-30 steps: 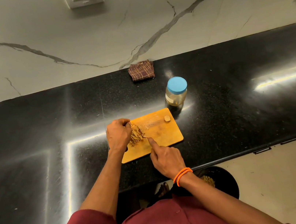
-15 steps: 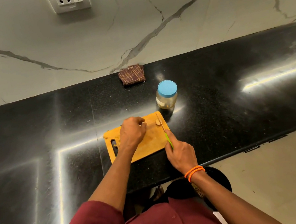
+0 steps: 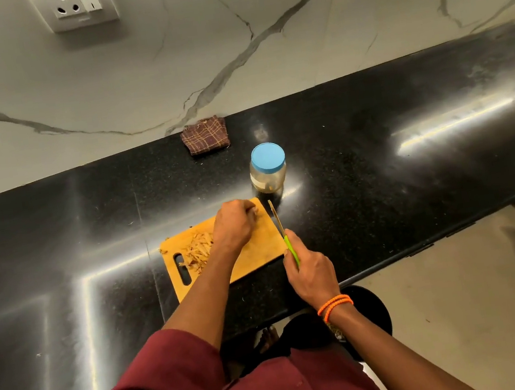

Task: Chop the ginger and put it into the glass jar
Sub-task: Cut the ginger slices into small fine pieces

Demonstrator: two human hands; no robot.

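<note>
The right hand [image 3: 311, 273] has its grip curled around the green handle of a knife [image 3: 283, 232], whose blade points away along the right edge of the wooden cutting board [image 3: 257, 248]. The left hand [image 3: 233, 223] rests on the board's far corner, fingers curled down over a small ginger piece; whether they pinch it cannot be told. Sliced ginger strips [image 3: 199, 250] lie heaped on the board's left part, near its handle slot. The glass jar [image 3: 268, 168], blue lid on, stands on the black table [image 3: 380, 176] just beyond the board. A checked cloth [image 3: 205, 134] lies farther back by the wall.
</note>
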